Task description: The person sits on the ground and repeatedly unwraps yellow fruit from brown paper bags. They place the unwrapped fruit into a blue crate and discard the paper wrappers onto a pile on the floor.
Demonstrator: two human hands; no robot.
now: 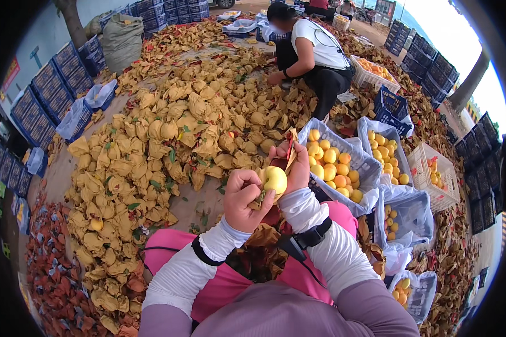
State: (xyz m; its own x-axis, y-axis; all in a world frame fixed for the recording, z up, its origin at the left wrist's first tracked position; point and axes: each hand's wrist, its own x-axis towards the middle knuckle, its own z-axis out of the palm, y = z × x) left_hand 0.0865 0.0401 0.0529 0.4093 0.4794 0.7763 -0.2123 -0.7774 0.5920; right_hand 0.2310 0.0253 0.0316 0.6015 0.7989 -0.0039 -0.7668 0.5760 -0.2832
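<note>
In front of my knees, my left hand (245, 197) grips a pale yellow apple (275, 179) from its left side, thumb below it. Crumpled brown paper shows under the apple, between it and my fingers. My right hand (297, 172) is just beyond and to the right, its fingers closed on a piece of brown paper bag (293, 149) with a red inner side. Part of the right palm is hidden behind the apple. Beyond both hands spreads a large heap of fruit wrapped in brown paper bags (202, 126).
Lined crates of yellow-orange apples (337, 168) stand close on my right, beside a white crate (434, 181). A person (316, 50) crouches at the heap's far side. Reddish paper scraps (59, 269) cover the ground at left. Blue crates (42, 101) are stacked along the wall.
</note>
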